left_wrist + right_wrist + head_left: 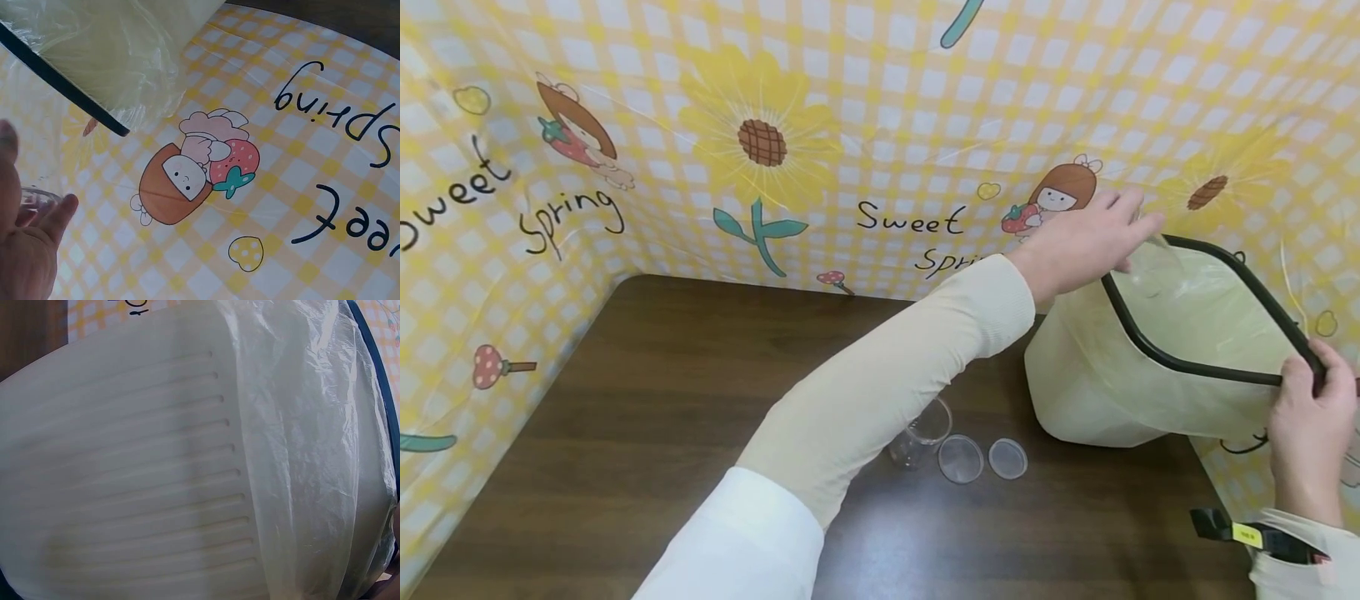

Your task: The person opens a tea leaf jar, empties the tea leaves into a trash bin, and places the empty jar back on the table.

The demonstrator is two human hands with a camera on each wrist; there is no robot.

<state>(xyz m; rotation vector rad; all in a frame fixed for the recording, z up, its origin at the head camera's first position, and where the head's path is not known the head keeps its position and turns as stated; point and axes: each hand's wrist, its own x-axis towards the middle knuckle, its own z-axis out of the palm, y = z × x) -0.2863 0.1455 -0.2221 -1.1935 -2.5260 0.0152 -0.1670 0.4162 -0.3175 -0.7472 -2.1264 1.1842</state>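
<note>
At the far corner of a white trash bin, my left hand grips a clear plastic container, tilted over the bin's opening. Its round rim shows between thumb and fingers in the left wrist view, where part of the hand is cut off by the frame. My right hand holds the near right corner of the bin's black rim frame, fingers curled over it. A thin pale yellow bag lines the bin and folds down outside; the right wrist view shows that fold above the ribbed wall.
On the dark wood table, a clear jar is partly hidden beneath my left forearm. Two round translucent lids lie beside it. A yellow checked cloth with printed drawings hangs behind the table and at its sides.
</note>
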